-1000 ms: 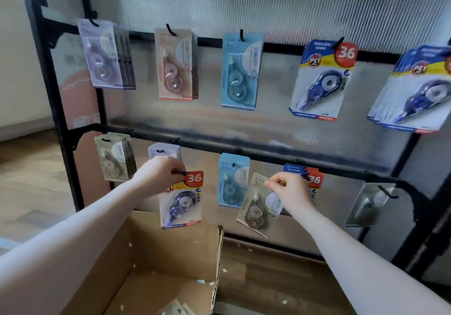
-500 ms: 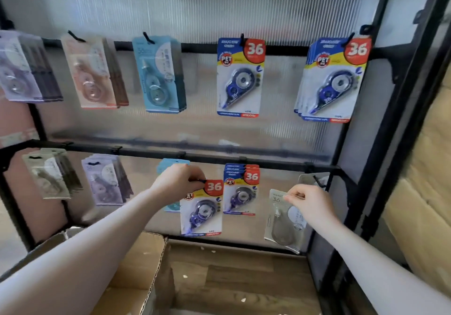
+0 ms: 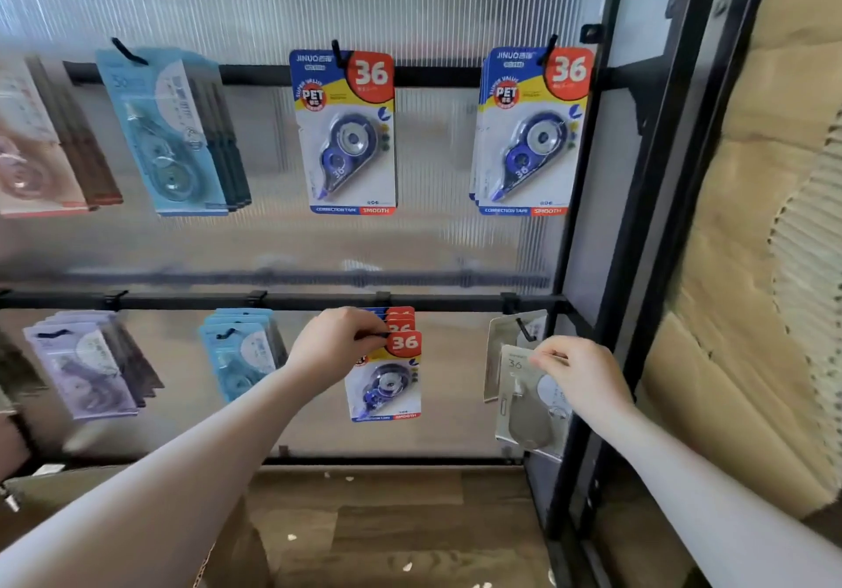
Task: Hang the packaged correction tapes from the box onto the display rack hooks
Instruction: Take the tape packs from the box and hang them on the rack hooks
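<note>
Left hand (image 3: 335, 348) now pinching blue-and-white carded correction tape pack (image 3: 387, 382) at black lower-rail hook (image 3: 382, 336), brought up against the matching stack. Right hand (image 3: 581, 375) gripping grey carded pack (image 3: 531, 405), risen near black corner hook (image 3: 524, 330). Both nearly hung.

wood floor (image 3: 410, 519) btm | ribbed translucent panel (image 3: 410, 4) behind | corrugated cardboard (image 3: 774, 314) rt

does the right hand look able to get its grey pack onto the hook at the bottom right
Probably yes: the right hand holds the grey pack just below the hook, whose tip shows bare in front of one pack already hanging.
</note>
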Available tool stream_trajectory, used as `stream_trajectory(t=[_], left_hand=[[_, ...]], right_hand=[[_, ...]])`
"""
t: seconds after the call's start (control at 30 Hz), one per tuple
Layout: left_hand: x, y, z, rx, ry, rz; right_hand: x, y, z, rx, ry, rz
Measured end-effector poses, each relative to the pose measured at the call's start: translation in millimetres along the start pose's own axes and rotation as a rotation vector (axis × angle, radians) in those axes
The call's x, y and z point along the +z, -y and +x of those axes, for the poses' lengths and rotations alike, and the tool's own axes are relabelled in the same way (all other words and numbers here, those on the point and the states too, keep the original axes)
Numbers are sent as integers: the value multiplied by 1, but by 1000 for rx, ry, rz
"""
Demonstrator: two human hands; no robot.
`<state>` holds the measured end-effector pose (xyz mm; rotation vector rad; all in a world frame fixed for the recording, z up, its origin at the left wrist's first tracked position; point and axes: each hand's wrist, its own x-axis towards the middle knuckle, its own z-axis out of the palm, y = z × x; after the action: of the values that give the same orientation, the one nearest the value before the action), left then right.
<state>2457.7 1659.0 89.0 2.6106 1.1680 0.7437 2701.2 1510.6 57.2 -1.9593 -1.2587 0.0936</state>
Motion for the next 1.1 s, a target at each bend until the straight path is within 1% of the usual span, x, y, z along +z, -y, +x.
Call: stream_trajectory(t=[0.17, 0.3, 0.43, 0.5, 0.67, 0.8, 0.93, 1.1], left_hand=[[6, 9, 1, 19, -21, -26], [10, 12, -2, 44, -41, 4], [10, 19, 2, 52, -35, 35], [11, 21, 4, 53, -23, 57], [18, 25, 5, 62, -13, 83], [21, 26, 9, 75, -50, 69], [24, 29, 9, 90, -78, 83], [30, 29, 9, 83, -88, 85]], right_hand=[[0, -7, 7, -98, -58, -44], [2, -6, 9, -123, -87, -35], [3, 0, 13, -176, -183, -6], [3, -1, 16, -194, -193, 2], [3, -6, 21, -192, -147, -63], [2, -6, 26, -188, -91, -72], [-3, -6, 31, -210, -16, -68], [-5, -13, 31, -226, 88, -169]])
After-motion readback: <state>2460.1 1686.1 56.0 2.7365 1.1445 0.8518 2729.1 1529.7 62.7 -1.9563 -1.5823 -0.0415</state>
